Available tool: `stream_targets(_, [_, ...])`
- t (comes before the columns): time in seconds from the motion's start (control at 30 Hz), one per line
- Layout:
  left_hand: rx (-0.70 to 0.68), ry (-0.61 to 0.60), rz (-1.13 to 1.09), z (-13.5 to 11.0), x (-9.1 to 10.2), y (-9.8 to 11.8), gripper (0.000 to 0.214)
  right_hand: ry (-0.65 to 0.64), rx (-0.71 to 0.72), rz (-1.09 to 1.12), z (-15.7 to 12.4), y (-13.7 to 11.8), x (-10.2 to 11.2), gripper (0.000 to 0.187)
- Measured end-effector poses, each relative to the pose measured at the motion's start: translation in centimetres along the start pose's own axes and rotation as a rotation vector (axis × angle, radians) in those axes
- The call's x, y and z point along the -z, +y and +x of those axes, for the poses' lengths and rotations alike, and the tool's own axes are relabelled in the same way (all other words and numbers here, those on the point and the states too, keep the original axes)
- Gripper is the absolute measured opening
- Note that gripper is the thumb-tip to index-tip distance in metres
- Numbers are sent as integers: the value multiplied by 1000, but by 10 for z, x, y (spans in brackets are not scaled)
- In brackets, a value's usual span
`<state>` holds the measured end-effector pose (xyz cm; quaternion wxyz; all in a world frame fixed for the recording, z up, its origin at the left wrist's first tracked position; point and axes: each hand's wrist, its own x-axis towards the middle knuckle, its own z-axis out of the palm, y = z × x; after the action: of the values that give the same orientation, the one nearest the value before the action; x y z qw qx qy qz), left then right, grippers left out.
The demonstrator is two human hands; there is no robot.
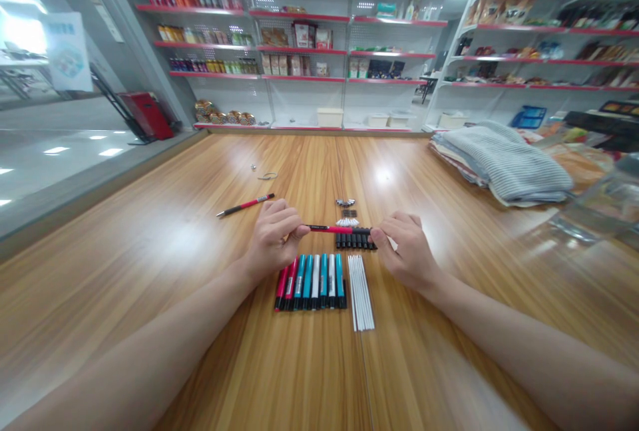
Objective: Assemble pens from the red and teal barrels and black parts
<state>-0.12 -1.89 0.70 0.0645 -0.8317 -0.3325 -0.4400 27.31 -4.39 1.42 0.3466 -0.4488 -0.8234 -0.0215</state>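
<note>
Between my two hands a red and black pen (341,230) lies level above the table. My left hand (277,235) is closed on its left end, and my right hand (407,248) pinches the black right end. Just below it are a row of black grip sleeves (352,241) and several small white parts (347,223). Red, blue and white pen barrels (312,283) lie side by side nearer to me. To their right is a bundle of thin white refills (361,292). A red and black pen (245,205) rests apart at the upper left.
Small metal clips (345,202) sit beyond the white parts. A ring-shaped bit (267,176) lies farther back on the wooden table (174,338). Folded striped cloth (504,161) is at the right, beside a clear container (599,201). Stocked shelves (304,15) stand behind.
</note>
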Motion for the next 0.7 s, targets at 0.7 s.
stream_targets(0.7, [153,-156,-246,-3,-5,-7,43,94,141,134,0,2,0,21])
